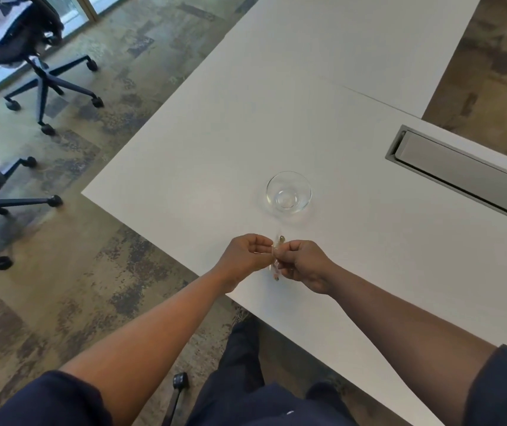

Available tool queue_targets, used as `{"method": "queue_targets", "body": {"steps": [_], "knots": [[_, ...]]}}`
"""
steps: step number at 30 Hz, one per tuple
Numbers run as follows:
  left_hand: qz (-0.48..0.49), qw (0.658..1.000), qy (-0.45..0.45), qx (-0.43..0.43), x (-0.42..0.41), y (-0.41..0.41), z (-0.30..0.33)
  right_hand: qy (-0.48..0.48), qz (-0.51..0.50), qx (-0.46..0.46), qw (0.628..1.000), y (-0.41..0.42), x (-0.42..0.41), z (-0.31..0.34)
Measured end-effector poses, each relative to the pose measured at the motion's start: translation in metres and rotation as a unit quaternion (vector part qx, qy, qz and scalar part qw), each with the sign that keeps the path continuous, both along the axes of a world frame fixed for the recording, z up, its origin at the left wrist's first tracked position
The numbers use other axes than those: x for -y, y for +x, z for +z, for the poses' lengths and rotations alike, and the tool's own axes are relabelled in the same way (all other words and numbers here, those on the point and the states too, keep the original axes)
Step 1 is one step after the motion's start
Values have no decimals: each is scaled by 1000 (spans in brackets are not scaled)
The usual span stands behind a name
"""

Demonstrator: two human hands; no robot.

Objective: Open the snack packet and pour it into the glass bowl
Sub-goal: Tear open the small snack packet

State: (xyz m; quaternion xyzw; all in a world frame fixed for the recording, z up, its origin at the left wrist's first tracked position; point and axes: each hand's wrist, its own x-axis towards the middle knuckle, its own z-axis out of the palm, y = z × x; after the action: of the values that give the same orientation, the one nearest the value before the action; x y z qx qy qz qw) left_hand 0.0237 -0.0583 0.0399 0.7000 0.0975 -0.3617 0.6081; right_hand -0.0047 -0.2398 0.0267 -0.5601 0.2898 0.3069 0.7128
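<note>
A small clear snack packet (276,256) stands edge-on between my two hands, just above the white table (203,161) near its front edge. My left hand (244,256) pinches the packet from the left side. From the right, my right hand (303,265) grips the same packet, fingers curled. Most of the packet is hidden by my fingers; only a thin strip shows above and below them. The glass bowl (289,192) sits upright a short way beyond my hands, with nothing visible in it.
A grey cable-box lid (461,175) is set into the table at the right. A seam (378,101) crosses the tabletop farther back. Two wheeled office chairs (46,75) stand on the carpet to the left. The table corner (84,193) lies left of my hands.
</note>
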Motion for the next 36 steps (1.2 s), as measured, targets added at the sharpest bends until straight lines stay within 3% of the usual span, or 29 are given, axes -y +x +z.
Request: {"method": "queue_targets", "body": {"steps": [6, 16, 25, 36], "knots": [[-77, 996, 33, 38, 17, -6, 5, -21, -13, -3, 1000, -6, 8, 1], [-40, 997, 67, 27, 26, -7, 6, 1, -41, -10, 999, -11, 9, -1], [-78, 964, 228, 110, 32, -9, -1, -27, -46, -1, 999, -9, 11, -2], [2, 994, 105, -35, 33, -3, -2, 8, -23, 5, 1000, -15, 20, -1]]}}
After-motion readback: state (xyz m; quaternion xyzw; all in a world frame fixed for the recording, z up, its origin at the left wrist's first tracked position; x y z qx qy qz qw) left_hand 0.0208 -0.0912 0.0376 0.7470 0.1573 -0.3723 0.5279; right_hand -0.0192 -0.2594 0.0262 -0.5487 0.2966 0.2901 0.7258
